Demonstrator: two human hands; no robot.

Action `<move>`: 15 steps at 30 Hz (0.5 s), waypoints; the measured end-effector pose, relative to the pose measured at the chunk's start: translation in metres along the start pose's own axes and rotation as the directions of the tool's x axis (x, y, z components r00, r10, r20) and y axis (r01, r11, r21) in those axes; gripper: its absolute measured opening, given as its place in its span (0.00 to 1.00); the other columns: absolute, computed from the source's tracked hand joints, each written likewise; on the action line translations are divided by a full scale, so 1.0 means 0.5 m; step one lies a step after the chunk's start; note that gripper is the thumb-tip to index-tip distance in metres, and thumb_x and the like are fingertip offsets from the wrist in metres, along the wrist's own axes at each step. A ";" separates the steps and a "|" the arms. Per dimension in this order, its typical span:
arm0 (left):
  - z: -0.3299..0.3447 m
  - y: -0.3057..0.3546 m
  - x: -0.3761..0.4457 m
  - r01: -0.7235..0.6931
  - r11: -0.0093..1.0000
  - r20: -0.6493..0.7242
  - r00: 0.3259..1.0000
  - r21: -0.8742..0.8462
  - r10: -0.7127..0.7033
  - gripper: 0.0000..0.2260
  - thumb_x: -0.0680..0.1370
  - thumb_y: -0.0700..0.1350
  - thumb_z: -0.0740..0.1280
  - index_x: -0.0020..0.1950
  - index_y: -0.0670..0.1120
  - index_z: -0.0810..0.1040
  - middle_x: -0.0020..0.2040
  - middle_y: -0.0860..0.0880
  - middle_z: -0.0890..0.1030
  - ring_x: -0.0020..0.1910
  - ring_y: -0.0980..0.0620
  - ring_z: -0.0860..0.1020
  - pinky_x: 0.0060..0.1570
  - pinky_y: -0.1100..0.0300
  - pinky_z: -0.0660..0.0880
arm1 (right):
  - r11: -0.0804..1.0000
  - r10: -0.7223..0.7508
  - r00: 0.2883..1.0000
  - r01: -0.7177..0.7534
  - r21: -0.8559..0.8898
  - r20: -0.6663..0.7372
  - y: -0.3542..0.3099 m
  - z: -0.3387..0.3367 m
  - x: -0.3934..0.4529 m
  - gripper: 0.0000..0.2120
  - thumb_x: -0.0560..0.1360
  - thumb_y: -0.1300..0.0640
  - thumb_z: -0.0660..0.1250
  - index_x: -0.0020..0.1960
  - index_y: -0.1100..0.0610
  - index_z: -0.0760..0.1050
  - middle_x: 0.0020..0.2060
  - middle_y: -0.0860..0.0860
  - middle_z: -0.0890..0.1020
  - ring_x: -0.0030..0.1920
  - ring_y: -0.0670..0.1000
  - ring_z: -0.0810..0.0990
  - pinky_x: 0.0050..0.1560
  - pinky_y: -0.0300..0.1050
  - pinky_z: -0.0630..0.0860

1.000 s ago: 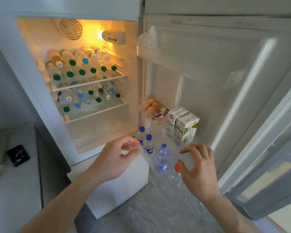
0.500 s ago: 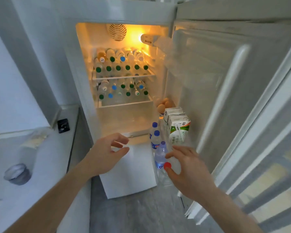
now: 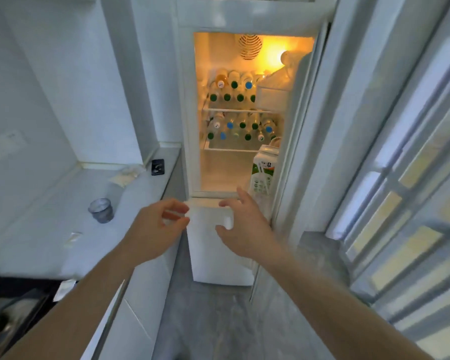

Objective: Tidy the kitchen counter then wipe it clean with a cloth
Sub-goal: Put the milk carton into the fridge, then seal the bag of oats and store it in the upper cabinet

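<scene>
- The fridge (image 3: 244,255) is standing straight ahead, lit inside, its door (image 3: 291,152) hanging partly open on the right, nearly edge-on to the camera.
- The counter (image 3: 63,229), the surface to be tidied and wiped, is running along the left, its long axis leading away toward the fridge; it is lying left of both hands.
- The left hand (image 3: 153,229) is hovering nearer it, just past the counter's edge, its grip loosely curled and holding nothing.
- The right hand (image 3: 244,229) is reaching toward the door's lower edge, its grip spread wide and bare, so the door looks like its likely concern.
- Cartons (image 3: 264,170) are sitting in the door shelf; bottles (image 3: 234,126) are filling the inner shelves.
- A small cup (image 3: 101,210), a dark square item (image 3: 158,167) and pale scraps (image 3: 73,237) are sitting on the counter; no cloth is showing.
</scene>
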State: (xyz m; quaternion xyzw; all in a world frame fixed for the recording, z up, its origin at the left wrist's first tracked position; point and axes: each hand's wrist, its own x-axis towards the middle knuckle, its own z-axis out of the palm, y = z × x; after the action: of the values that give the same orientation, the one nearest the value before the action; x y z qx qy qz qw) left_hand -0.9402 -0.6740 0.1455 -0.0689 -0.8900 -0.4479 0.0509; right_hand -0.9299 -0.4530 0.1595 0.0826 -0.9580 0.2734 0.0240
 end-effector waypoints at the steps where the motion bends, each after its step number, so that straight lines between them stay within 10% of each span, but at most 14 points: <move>1: -0.006 0.002 -0.007 0.001 1.000 -0.018 1.000 -0.003 -0.001 0.05 0.78 0.48 0.72 0.52 0.57 0.82 0.50 0.61 0.83 0.49 0.64 0.81 0.40 0.68 0.75 | 0.998 -0.045 0.999 0.044 0.053 0.004 -0.017 0.000 -0.007 0.25 0.78 0.47 0.69 0.73 0.43 0.68 0.82 0.45 0.49 0.81 0.49 0.47 0.75 0.45 0.54; 9: -0.039 0.014 -0.025 -0.002 1.000 -0.087 0.996 -0.008 0.002 0.08 0.79 0.49 0.71 0.56 0.58 0.81 0.55 0.60 0.82 0.51 0.65 0.80 0.39 0.70 0.78 | 0.878 -0.316 0.939 0.343 0.333 -0.135 -0.032 -0.044 -0.055 0.12 0.78 0.57 0.71 0.58 0.45 0.81 0.63 0.36 0.76 0.62 0.39 0.77 0.60 0.37 0.78; 15: -0.024 0.046 0.027 -0.079 0.993 -0.056 0.996 -0.090 0.074 0.17 0.78 0.49 0.72 0.66 0.58 0.77 0.59 0.66 0.78 0.55 0.65 0.78 0.40 0.68 0.78 | 0.869 -0.240 0.927 0.337 0.362 -0.287 0.021 -0.085 -0.033 0.13 0.77 0.61 0.71 0.58 0.46 0.80 0.56 0.39 0.81 0.57 0.45 0.81 0.53 0.43 0.81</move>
State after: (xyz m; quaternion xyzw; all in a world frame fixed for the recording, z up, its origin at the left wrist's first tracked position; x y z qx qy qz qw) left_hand -0.9493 -0.6691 0.1727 -0.0933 -0.8633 -0.4880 0.0883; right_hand -0.9156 -0.4194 0.1885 0.1962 -0.8476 0.4665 0.1593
